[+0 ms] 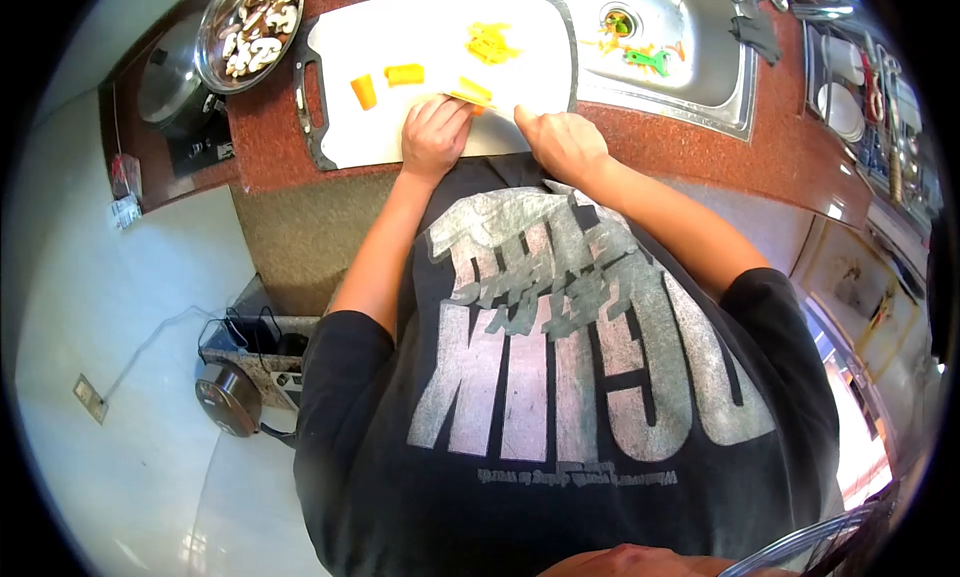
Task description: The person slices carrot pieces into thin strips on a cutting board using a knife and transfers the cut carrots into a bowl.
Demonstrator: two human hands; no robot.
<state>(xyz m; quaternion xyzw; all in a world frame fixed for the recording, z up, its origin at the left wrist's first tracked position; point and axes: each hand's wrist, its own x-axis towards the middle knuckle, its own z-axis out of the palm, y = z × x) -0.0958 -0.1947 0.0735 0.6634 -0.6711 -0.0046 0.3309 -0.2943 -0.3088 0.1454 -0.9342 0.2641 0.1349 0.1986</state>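
On a white cutting board (345,142) with a dark rim, my left hand (437,135) has its fingers curled down on a piece of carrot (478,108). My right hand (567,139) is closed around the handle of a knife, which the fingers mostly hide. The knife's blade (468,98) points left and lies against the carrot by my left fingertips. Farther back on the board is a pile of thin carrot slices (490,43). Two short carrot chunks, one (405,74) lying sideways and another (363,92) slanted, rest to the left.
A bowl of sliced mushrooms (255,52) stands left of the board, beside a lidded pot (175,87). To the right, a steel sink (700,107) holds a green peeler (648,62) and orange peelings. A dish rack (880,107) with plates is at far right.
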